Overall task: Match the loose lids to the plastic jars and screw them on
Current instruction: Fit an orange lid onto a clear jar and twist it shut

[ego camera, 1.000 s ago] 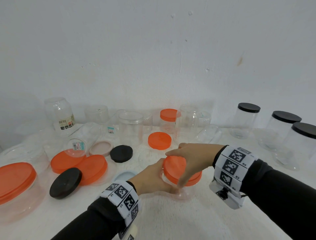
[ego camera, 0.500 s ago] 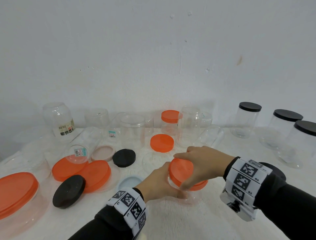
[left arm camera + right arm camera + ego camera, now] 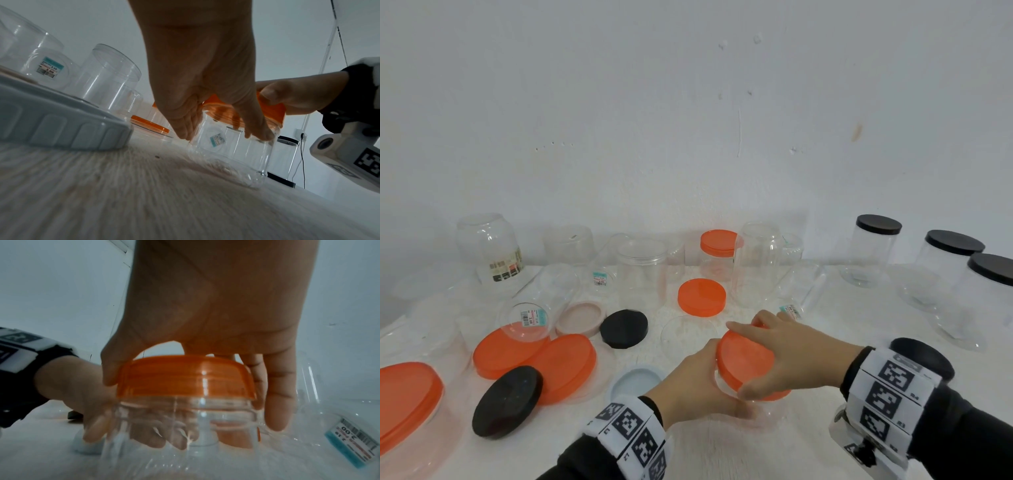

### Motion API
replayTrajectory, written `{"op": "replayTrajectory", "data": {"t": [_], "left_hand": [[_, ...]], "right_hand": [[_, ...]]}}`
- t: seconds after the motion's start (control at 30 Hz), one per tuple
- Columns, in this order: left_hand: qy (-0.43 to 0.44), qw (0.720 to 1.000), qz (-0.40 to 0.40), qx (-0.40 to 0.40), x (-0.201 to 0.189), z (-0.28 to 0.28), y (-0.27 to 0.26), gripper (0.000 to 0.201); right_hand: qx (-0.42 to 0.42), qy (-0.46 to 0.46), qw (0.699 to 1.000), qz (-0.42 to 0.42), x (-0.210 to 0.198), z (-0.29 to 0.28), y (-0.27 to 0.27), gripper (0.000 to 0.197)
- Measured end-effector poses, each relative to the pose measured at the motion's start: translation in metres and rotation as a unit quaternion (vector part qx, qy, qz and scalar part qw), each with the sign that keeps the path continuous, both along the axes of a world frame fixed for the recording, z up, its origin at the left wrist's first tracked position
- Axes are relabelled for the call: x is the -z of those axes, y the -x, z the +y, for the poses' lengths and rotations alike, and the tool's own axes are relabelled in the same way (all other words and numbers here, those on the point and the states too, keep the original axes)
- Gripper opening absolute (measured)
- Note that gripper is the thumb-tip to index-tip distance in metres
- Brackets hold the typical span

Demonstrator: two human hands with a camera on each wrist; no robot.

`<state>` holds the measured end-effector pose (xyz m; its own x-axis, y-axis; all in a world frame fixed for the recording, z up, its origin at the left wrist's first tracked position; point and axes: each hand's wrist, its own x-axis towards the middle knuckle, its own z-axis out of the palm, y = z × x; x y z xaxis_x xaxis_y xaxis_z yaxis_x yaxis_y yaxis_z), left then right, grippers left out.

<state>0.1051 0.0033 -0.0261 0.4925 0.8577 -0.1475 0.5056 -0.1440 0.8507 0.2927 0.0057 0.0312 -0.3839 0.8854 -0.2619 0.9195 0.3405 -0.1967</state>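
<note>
Head view, reading left to right: the left hand wraps its fingers round the clear jar standing on the bench at lower centre of the frame, steadying it. On top sits the orange lid, which the right hand grips from above, thumb at the near edge and fingers curled over the far rim. Compared with a second ago, the right wrist has swung further round and the whole pair has drifted slightly rightward in the frame, which suggests the lid is being twisted down; the right wrist view shows it sitting level over the neck, so this match looks nearly closed. Left of the hands, loose orange and black lids and open jars lie waiting. Three black-capped jars stand at the right edge. The bench is white, backed by a plain scuffed white wall.
</note>
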Motion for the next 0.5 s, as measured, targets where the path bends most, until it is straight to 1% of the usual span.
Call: {"op": "replayTrajectory", "data": {"t": [0.13, 0.23, 0.33, 0.43, 0.5], "left_hand": [[-0.009, 1.000, 0.018, 0.000, -0.003, -0.001, -0.003, 0.100], [-0.003, 0.999, 0.043, 0.026, -0.011, 0.004, -0.003, 0.098], [-0.009, 0.991, 0.111, 0.069, -0.027, 0.020, 0.006, 0.094], [-0.066, 0.970, 0.213, 0.098, -0.049, 0.048, 0.017, 0.088], [-0.113, 0.952, 0.271, 0.089, -0.066, 0.073, 0.021, 0.079]], "right_hand": [[-0.013, 0.011, 0.999, 0.034, 0.003, 0.003, -0.006, 0.106], [-0.028, 0.012, 0.998, 0.057, 0.005, 0.008, -0.008, 0.107], [-0.033, 0.005, 0.996, 0.083, 0.007, 0.013, -0.007, 0.106], [-0.041, -0.012, 0.995, 0.092, 0.011, 0.022, -0.008, 0.102], [-0.039, -0.021, 0.994, 0.100, 0.014, 0.028, -0.010, 0.100]]}}
